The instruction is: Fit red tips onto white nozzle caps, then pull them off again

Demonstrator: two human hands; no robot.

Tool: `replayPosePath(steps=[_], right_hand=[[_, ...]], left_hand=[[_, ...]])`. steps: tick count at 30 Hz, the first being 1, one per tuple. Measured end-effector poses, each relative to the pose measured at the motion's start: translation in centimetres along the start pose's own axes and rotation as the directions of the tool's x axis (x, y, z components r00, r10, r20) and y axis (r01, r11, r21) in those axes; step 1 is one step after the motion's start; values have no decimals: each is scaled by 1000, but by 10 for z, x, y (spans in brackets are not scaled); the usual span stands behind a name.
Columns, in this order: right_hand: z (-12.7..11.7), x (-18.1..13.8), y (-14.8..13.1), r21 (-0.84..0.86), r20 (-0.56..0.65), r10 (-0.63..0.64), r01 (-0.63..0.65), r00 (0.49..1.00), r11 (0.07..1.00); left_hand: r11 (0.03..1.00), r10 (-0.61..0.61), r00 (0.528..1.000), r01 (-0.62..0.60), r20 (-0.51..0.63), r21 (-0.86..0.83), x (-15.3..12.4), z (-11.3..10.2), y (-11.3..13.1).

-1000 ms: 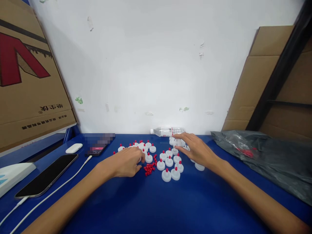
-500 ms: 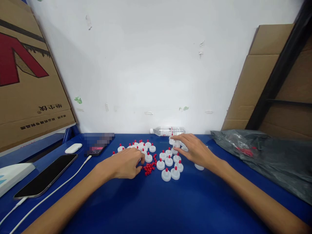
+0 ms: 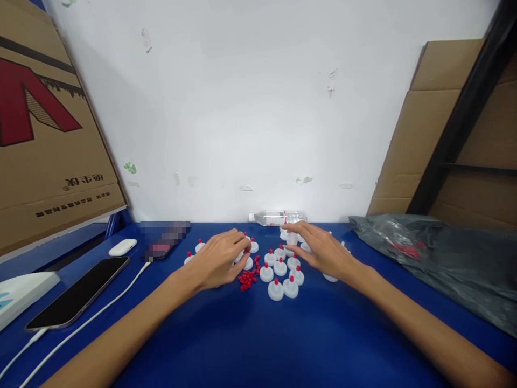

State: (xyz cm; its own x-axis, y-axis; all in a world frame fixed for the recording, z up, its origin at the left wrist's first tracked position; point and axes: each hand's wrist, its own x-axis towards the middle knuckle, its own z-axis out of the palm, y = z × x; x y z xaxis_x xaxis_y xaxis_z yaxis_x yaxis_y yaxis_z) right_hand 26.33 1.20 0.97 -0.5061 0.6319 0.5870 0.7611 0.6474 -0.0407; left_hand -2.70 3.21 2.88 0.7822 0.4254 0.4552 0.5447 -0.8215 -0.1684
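My right hand (image 3: 321,248) holds a round white nozzle cap (image 3: 291,238) between thumb and fingertips, above other white caps near the bottle. My left hand (image 3: 226,257) is closed in a pinch over the left group of caps; anything between its fingertips is hidden. Beside its thumb lies a pile of small red tips (image 3: 247,279) on the blue table (image 3: 258,334). Several white caps with red tips, such as one white cap (image 3: 275,291), stand upright between my hands. More of them are partly covered by my left hand.
A clear plastic bottle (image 3: 278,217) lies against the wall. On the left are a phone (image 3: 78,291) with a white cable (image 3: 92,312), a white case (image 3: 123,247) and a second phone (image 3: 161,249). A grey plastic bag (image 3: 440,258) lies at the right, cardboard (image 3: 424,124) behind it.
My left hand has moved up and slightly right from beside the red pile, its fingers now curled together over the caps. My right hand stays nearly still with the white cap.
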Motion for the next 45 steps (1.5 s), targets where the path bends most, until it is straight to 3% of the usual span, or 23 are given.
replayPosePath(steps=[4, 7, 12, 18, 33, 39, 42, 45], right_hand=[[3, 0, -4, 45, -5, -33, 33, 999, 998], [5, 0, -8, 77, -46, -59, 63, 997, 995], [5, 1, -20, 80, -127, -161, 172, 979, 982], [5, 2, -33, 86, -140, -260, 274, 955, 958], [9, 1, -40, 126, -120, -244, 258, 962, 958], [11, 1, -44, 86, -193, -278, 299, 941, 950], [9, 2, -48, 57, -200, -307, 324, 930, 944], [8, 4, -53, 48, -203, -320, 336, 925, 941]], left_hand=[[990, 137, 968, -140, -208, 1, 2, 13, 3], [985, 158, 938, -170, -309, -13, 1, 21, 5], [990, 95, 923, -127, -374, -61, -1, 26, 10], [985, 59, 899, -123, -434, -120, 0, 27, 16], [949, 46, 858, -197, -512, -245, -1, 28, 21], [991, 9, 907, -63, -421, -115, -1, 28, 22], [997, 56, 934, -73, -352, -36, -1, 27, 23], [995, 42, 948, -69, -315, -75, -1, 26, 27]])
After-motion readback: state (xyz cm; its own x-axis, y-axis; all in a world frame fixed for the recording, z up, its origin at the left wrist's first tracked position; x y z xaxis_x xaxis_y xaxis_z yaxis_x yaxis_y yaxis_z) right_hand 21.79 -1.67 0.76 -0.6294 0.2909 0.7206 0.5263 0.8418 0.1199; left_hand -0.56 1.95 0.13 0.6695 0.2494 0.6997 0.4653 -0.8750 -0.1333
